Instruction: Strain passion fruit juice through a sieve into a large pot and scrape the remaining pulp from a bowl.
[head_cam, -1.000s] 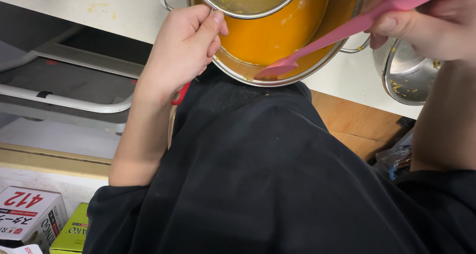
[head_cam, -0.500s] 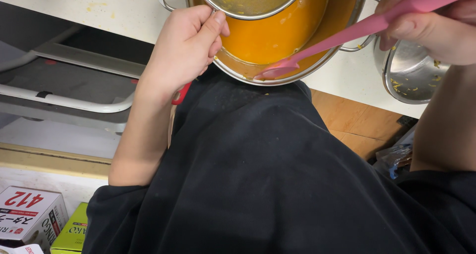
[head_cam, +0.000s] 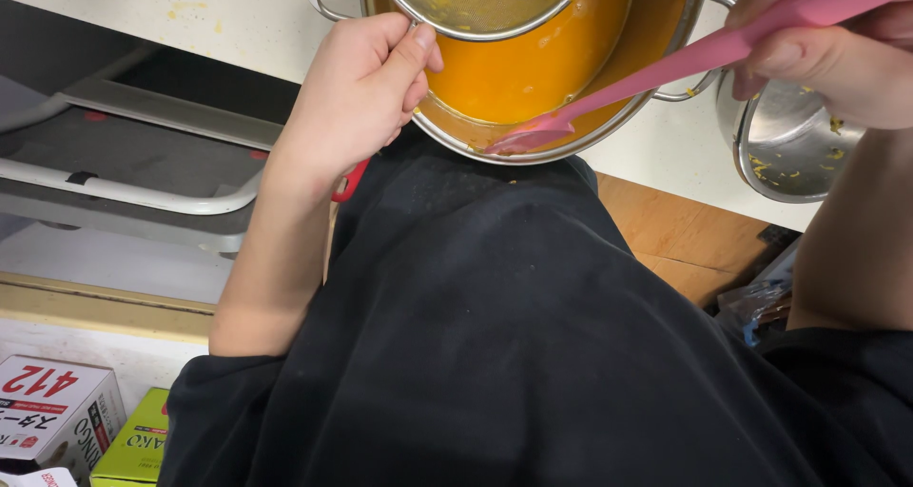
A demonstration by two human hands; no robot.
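A steel pot [head_cam: 609,126] holding orange puree stands at the near edge of the pale counter [head_cam: 238,21]. A round wire-mesh strainer [head_cam: 475,2] rests over the pot. My left hand [head_cam: 357,92] grips the strainer's handle at the pot's left rim; a red bit of the handle shows under my palm. My right hand [head_cam: 837,49] holds a pink spatula [head_cam: 685,64], whose blade touches the pot's inner front wall just above the puree.
A small steel bowl [head_cam: 789,145] with yellow scraps sits right of the pot. My black apron fills the lower view. A grey metal rack [head_cam: 124,183] lies at left. A white box [head_cam: 52,406] and a green box [head_cam: 143,439] sit on the floor.
The spatula blade has shifted slightly along the pot's front wall and my right hand has risen a little. My left hand stays in place on the strainer handle.
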